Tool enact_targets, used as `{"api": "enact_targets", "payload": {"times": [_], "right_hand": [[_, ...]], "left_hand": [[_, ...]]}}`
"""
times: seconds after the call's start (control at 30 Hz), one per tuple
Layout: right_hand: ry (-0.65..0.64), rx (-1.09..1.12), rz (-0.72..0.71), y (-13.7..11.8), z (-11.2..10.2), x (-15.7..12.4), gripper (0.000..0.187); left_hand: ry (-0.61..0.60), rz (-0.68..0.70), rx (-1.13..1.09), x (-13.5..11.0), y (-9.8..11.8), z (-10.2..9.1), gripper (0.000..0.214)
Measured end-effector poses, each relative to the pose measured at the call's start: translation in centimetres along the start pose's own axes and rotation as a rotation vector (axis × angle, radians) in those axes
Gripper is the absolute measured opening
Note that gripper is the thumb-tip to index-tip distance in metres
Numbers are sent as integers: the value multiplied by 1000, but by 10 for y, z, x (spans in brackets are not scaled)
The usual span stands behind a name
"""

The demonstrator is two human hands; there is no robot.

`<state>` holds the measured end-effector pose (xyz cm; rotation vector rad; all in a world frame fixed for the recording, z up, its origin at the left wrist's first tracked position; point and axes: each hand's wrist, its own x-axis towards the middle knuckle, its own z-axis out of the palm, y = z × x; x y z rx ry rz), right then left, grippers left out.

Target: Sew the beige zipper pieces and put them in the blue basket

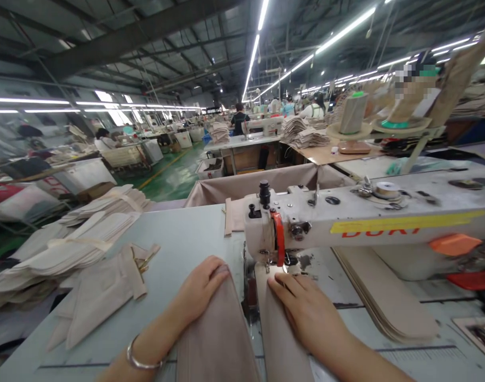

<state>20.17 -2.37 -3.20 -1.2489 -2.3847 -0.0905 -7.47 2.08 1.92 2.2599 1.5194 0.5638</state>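
My left hand (200, 289), with a metal bangle at the wrist, is closed round the upper edge of a beige fabric panel (216, 334) left of the needle area. My right hand (309, 307) lies with its fingers stretched over a long beige fabric strip (282, 339), pressing it to the table. The strip's far end sits beneath the presser foot (269, 267) of a white sewing machine (365, 212). A narrow gap separates panel and strip. The fabric partly hides my left fingertips.
Beige fabric pieces with a zipper (107, 292) lie left, beside tied stacks of cut panels (87, 233). Rounded panels (389, 297) are stacked under the machine arm. Behind the table is a fabric-lined bin (242, 188); a thread cone (354, 114) stands back right. Other people work farther off.
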Motion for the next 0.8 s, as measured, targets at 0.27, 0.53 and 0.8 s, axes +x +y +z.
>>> {"api": "enact_targets", "payload": {"times": [0.27, 0.53, 0.8], "right_hand": [[-35, 52, 16, 0, -4, 0, 48], [-59, 53, 24, 1, -1, 3, 52], [-59, 48, 30, 0, -2, 1, 49]], "left_hand": [[-106, -72, -232, 33, 52, 45, 13], [-148, -42, -162, 50, 61, 45, 12], [-57, -49, -91, 52, 65, 48, 17]]}}
